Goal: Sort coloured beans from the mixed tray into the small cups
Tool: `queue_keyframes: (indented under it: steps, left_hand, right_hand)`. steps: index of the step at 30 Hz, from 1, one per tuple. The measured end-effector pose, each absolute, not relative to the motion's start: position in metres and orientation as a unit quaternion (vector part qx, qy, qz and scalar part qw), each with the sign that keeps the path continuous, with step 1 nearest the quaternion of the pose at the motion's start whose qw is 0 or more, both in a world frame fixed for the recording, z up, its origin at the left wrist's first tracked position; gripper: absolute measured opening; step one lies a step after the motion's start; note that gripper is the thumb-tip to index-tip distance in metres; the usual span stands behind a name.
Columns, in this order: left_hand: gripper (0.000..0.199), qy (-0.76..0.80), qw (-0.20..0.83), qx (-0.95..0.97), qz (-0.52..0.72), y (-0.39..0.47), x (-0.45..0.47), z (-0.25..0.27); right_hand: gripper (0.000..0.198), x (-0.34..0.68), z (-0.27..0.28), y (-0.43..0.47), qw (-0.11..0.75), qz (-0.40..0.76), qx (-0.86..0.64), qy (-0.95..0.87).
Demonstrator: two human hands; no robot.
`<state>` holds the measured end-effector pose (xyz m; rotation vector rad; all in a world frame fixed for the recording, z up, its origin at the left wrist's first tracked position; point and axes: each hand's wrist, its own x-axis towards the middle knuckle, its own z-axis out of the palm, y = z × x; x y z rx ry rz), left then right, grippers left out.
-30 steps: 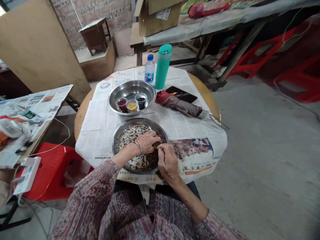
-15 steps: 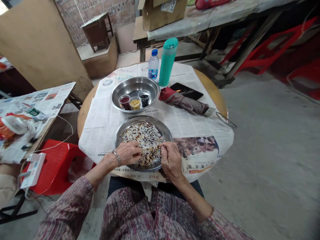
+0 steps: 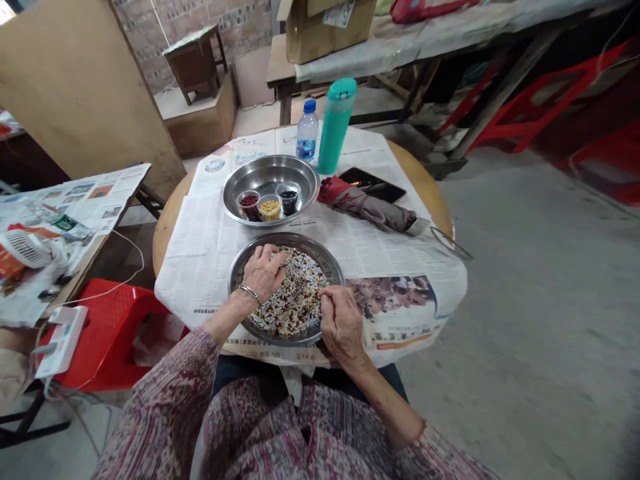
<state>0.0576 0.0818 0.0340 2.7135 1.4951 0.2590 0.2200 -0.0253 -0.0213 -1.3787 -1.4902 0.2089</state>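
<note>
A shallow steel basin (image 3: 337,265) holds a mix of white, dark red and yellow grains and beans (image 3: 300,293). My left hand (image 3: 264,275), with a silver bracelet at the wrist, lies over the basin's left part, fingers apart and touching the mix. At the right rim my right hand (image 3: 344,327) is closed, thumb and forefinger together; what it grips, if anything, is hidden. Behind it stands a second steel basin (image 3: 235,175) with three clear cups: red beans (image 3: 249,202), yellow beans (image 3: 270,210) and black beans (image 3: 289,199).
Newspaper (image 3: 195,253) covers the round table. A blue-capped water bottle (image 3: 307,132) and a teal bottle (image 3: 337,127) stand at the back. Right of them lie a dark tablet (image 3: 375,183) and a folded umbrella (image 3: 373,208). A red stool (image 3: 107,340) is at the left.
My left hand has moved up and away from me across the basin, and its curled fingers have spread. The right hand stays at the rim, almost unmoved.
</note>
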Motion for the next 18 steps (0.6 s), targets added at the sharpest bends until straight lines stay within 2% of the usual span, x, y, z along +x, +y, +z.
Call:
queue_keyframes:
  steps: [5, 11, 18]
  left_hand:
    - [0.059, 0.487, 0.045, 0.872, 0.031, 0.069, 0.073, 0.037]
    - [0.026, 0.406, 0.171, 0.897, -0.031, 0.061, 0.081, 0.043]
    - [0.021, 0.35, 0.216, 0.91, -0.056, 0.027, 0.039, 0.054]
  right_hand:
    - [0.013, 0.22, -0.023, -0.025, 0.522, 0.079, -0.573, -0.627]
    - [0.014, 0.22, -0.024, -0.025, 0.522, 0.076, -0.576, -0.624]
    - [0.014, 0.22, -0.024, -0.025, 0.522, 0.072, -0.577, -0.624]
